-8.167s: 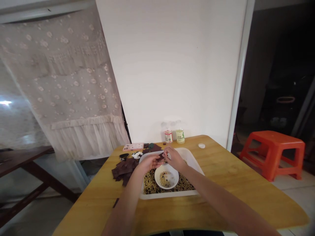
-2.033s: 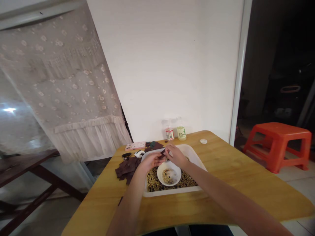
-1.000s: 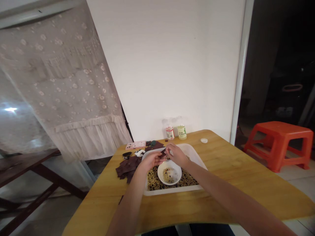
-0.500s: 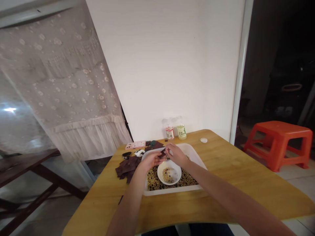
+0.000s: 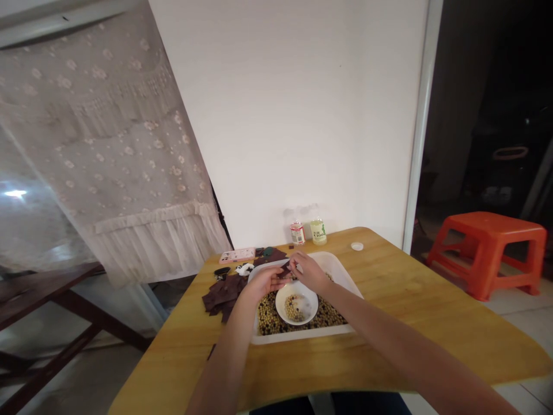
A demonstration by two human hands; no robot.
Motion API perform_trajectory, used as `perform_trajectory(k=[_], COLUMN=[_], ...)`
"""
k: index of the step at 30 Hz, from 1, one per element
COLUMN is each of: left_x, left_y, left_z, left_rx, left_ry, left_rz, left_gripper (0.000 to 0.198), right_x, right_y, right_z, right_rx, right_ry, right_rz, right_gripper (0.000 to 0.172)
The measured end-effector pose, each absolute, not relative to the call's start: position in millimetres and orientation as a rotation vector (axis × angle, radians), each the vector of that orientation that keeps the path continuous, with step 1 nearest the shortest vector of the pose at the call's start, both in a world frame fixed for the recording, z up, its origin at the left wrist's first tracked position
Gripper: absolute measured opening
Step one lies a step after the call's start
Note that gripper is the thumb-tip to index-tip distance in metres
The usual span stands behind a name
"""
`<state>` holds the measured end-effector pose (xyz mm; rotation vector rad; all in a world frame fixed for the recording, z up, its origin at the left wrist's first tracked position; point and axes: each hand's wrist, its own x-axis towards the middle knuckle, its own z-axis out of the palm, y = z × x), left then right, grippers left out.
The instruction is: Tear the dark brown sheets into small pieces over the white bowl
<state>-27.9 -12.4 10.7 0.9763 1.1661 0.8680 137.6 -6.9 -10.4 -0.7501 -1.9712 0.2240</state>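
Both my hands meet above a white tray [image 5: 345, 280] filled with mixed light and dark beans [image 5: 329, 316]. My left hand [image 5: 264, 281] is cupped and holds a small dark brown packet [image 5: 285, 269]. My right hand [image 5: 307, 272] pinches the packet's top edge. Beneath the hands, a white bowl [image 5: 298, 304] with some beans in it sits on the beans in the tray. A heap of dark brown packets [image 5: 224, 291] lies on the table just left of the tray.
The yellow wooden table [image 5: 415, 300] also bears two small bottles [image 5: 307, 232] by the wall, a white cap [image 5: 356, 246], a pink phone [image 5: 237, 255] and small dark items. An orange plastic stool [image 5: 488, 251] stands right. A lace curtain [image 5: 112, 155] hangs left over a dark bench [image 5: 47, 288].
Hardly anything has moved: both hands stay over the tray on the dark packet, with only slight finger movement. The camera view shifted a little since the oldest frame.
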Motion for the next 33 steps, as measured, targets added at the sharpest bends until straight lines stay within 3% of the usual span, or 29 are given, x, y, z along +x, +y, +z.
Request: perform_trajectory(k=[33], left_x=[-27.8], left_y=[-11.4], left_z=[9.9], left_rx=[0.969], left_ry=[1.165], left_rz=[0.865], left_gripper=[0.006], right_x=[137.2], right_y=[-8.2], right_z=[-8.4], right_rx=[-0.761], right_ry=[-1.978], right_rz=[0.223], right_gripper=[0.014])
